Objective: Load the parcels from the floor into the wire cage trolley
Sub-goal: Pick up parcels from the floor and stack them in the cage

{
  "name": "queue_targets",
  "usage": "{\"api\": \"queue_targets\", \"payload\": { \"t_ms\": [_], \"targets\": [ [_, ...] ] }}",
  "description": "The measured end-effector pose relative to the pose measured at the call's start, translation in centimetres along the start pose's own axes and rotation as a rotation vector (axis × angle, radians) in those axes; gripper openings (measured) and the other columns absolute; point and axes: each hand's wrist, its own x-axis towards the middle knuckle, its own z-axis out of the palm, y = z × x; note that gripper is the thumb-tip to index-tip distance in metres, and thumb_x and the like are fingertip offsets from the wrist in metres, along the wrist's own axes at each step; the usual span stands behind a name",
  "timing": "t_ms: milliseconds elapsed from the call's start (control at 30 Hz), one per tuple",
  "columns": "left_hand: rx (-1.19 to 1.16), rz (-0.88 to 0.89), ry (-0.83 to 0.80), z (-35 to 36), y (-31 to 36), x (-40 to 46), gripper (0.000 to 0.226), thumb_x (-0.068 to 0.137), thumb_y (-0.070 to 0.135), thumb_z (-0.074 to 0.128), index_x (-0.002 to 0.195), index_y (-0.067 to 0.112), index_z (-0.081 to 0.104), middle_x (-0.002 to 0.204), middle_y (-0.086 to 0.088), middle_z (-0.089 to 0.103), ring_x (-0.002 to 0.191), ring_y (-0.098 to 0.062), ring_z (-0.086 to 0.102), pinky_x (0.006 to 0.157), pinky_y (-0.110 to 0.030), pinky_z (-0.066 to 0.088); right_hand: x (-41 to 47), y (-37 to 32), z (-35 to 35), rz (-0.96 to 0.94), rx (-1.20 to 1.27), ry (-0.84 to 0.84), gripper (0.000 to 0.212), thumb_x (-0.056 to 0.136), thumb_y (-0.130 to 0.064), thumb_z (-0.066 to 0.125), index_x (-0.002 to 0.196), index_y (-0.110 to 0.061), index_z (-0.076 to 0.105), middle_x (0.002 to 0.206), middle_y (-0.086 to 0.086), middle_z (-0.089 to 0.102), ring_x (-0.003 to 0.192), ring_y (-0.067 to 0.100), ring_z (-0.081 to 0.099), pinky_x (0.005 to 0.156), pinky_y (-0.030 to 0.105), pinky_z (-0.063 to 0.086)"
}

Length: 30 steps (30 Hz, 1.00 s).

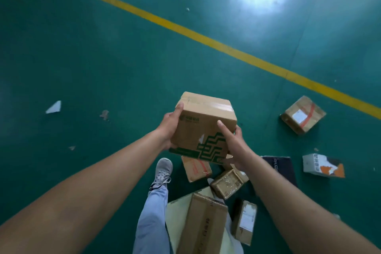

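Both forearms reach ahead; my left hand [169,128] and right hand [234,146] clasp the green-printed parcel [203,128] by opposite sides, raised above the floor [82,57]; I'd keep it level, trolley unseen; parcels [222,183] remain underfoot.

The box [204,128] between both hands is showing matt brown cardboard, with glossy clear tape running along its top seam and flat green print low on its near face. Below the grip, more boxes [203,222] are lying in the same dull cardboard; one small parcel [227,183] is gleaming under shiny tape wrap. Right of the grip, a carton [303,114] is wearing a white paper label and orange tape. The green floor [82,57] is looking smooth and glossy, throwing back a bright glare.
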Motion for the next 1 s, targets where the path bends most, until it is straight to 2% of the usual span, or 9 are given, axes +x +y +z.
{"api": "queue_targets", "payload": {
  "t_ms": [100, 233, 300, 367, 433, 533, 667, 800, 1000],
  "targets": [
    [-0.080, 0.059, 0.053, -0.7, -0.9, -11.9, 0.073, 0.088, 0.078, 0.051, 0.132, 0.019, 0.050, 0.116, -0.014, 0.071, 0.092, -0.029, 0.070, 0.055, -0.046, 0.059, -10.6, -1.1, -0.7, -0.070, 0.009, -0.065, 0.074, 0.092, -0.068, 0.055, 0.151, -0.040, 0.019, 0.119, 0.004, 0.061, 0.098, 0.025, 0.064, 0.059, 0.043, 0.058],
    [-0.162, 0.122, 0.181, -2.7, -4.4, -25.7, 0.076, 0.086, 0.076, 0.059, 0.131, 0.018, 0.038, 0.119, -0.012, 0.063, 0.094, -0.027, 0.067, 0.060, -0.051, 0.061, -23.2, -1.0, -0.2, -0.126, -0.046, -0.084, 0.071, 0.092, -0.072, 0.052, 0.143, -0.032, 0.023, 0.114, 0.007, 0.059, 0.101, 0.027, 0.063, 0.085, 0.055, 0.060],
    [-0.181, 0.153, 0.247, -3.8, -6.7, -30.8, 0.070, 0.090, 0.070, 0.058, 0.130, 0.017, 0.036, 0.116, -0.008, 0.060, 0.093, -0.024, 0.065, 0.069, -0.054, 0.063, -27.8, -0.1, 0.5, -0.147, -0.068, -0.091, 0.069, 0.093, -0.071, 0.052, 0.139, -0.029, 0.023, 0.111, 0.007, 0.059, 0.099, 0.027, 0.064, 0.089, 0.057, 0.059],
    [-0.190, 0.157, 0.300, -5.0, -9.2, -35.0, 0.065, 0.093, 0.067, 0.058, 0.129, 0.018, 0.034, 0.113, -0.006, 0.057, 0.095, -0.022, 0.063, 0.083, -0.057, 0.061, -31.7, 1.1, 1.1, -0.146, -0.108, -0.100, 0.064, 0.094, -0.069, 0.050, 0.134, -0.025, 0.025, 0.109, 0.007, 0.057, 0.097, 0.026, 0.063, 0.087, 0.056, 0.060],
    [-0.215, 0.159, 0.344, -6.7, -12.2, -39.2, 0.063, 0.093, 0.066, 0.058, 0.129, 0.019, 0.035, 0.114, -0.005, 0.056, 0.099, -0.023, 0.062, 0.089, -0.058, 0.059, -35.3, 2.5, 1.9, -0.134, -0.163, -0.114, 0.059, 0.097, -0.067, 0.047, 0.130, -0.023, 0.028, 0.110, 0.007, 0.054, 0.097, 0.025, 0.061, 0.086, 0.056, 0.060],
    [-0.253, 0.157, 0.364, -9.2, -16.7, -44.0, 0.059, 0.095, 0.065, 0.057, 0.133, 0.023, 0.040, 0.118, -0.004, 0.059, 0.103, -0.025, 0.062, 0.089, -0.059, 0.058, -39.7, 4.9, 3.7, -0.121, -0.237, -0.157, 0.052, 0.100, -0.063, 0.045, 0.130, -0.024, 0.030, 0.114, 0.008, 0.055, 0.098, 0.027, 0.062, 0.083, 0.057, 0.061],
    [-0.268, 0.149, 0.360, -13.1, -21.9, -49.7, 0.047, 0.098, 0.064, 0.050, 0.132, 0.032, 0.054, 0.121, -0.003, 0.066, 0.108, -0.026, 0.063, 0.089, -0.061, 0.057, -44.5, 8.7, 7.2, -0.130, -0.358, -0.258, 0.052, 0.101, -0.058, 0.045, 0.144, -0.035, 0.027, 0.117, 0.007, 0.058, 0.100, 0.029, 0.064, 0.069, 0.051, 0.064],
    [-0.333, 0.175, 0.433, -17.6, -27.5, -55.3, 0.043, 0.099, 0.060, 0.050, 0.132, 0.033, 0.054, 0.122, -0.001, 0.064, 0.109, -0.024, 0.061, 0.092, -0.060, 0.055, -49.7, 12.6, 11.4, -0.138, -0.434, -0.360, 0.041, 0.105, -0.049, 0.043, 0.138, -0.030, 0.029, 0.116, 0.008, 0.056, 0.097, 0.029, 0.063, 0.063, 0.049, 0.064],
    [-0.469, 0.198, 0.552, -23.3, -37.3, -64.6, 0.046, 0.101, 0.054, 0.053, 0.138, 0.028, 0.044, 0.119, -0.001, 0.059, 0.105, -0.023, 0.059, 0.091, -0.060, 0.057, -57.6, 19.5, 18.6, -0.184, -0.563, -0.475, 0.035, 0.106, -0.044, 0.040, 0.133, -0.027, 0.029, 0.118, 0.009, 0.055, 0.104, 0.031, 0.061, 0.077, 0.059, 0.062]
  ]
}}
